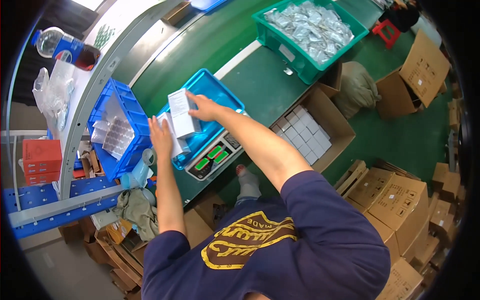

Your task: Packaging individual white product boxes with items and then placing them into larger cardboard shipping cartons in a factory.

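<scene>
Two white cardboard boxes stand side by side in a shallow blue tray (227, 95) on a digital weighing scale (202, 165) with green-lit displays. My right hand (204, 107) grips the right-hand white box (181, 112) at its upper right side, index finger along the edge. Against the outer side of the left-hand box (176, 142), partly covered by the other one, my left hand (161, 137) rests with fingers stretched out. The undersides of both boxes are hidden.
Left of the scale, a blue crate (142, 135) holds a sheet of round pieces. A green bin (305, 70) of clear plastic packets sits at the bench's far right. Below it, an open carton (332, 117) contains several white boxes. Stacked cartons (392, 195) stand to my right.
</scene>
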The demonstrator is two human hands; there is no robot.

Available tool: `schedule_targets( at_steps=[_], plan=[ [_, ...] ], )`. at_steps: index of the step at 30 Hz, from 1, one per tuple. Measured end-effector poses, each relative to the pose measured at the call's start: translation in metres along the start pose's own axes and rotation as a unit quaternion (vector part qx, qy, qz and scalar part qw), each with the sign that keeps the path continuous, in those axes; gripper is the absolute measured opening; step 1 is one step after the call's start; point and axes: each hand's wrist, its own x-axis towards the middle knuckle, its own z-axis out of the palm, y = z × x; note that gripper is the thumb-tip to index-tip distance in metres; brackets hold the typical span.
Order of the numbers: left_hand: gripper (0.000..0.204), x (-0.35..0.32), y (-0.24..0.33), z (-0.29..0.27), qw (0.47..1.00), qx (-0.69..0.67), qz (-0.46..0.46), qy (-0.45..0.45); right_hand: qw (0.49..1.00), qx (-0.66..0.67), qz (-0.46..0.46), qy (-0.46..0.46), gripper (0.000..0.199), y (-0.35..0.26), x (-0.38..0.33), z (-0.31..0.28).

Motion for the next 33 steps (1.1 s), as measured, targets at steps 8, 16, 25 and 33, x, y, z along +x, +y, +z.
schedule_targets(
  at_steps=[8,16,25,33],
  plan=[
    [0.066,-0.058,0.088,0.019,0.927,0.368,0.068,0.021,0.959,0.262,0.087,-0.069,0.040,0.030,-0.256,-0.165],
    [0.096,-0.038,0.001,0.019,0.914,0.358,-0.171,-0.080,0.894,0.219,0.310,0.239,0.038,0.233,-0.553,-0.310],
    [0.104,-0.035,0.051,0.036,0.931,0.246,-0.248,0.111,0.783,0.138,0.406,0.450,0.043,0.238,-0.638,-0.378],
    [0.021,-0.266,0.403,0.228,0.990,-0.103,0.091,-0.041,0.886,0.145,0.399,0.188,0.024,0.332,-0.565,-0.418]
  ],
)
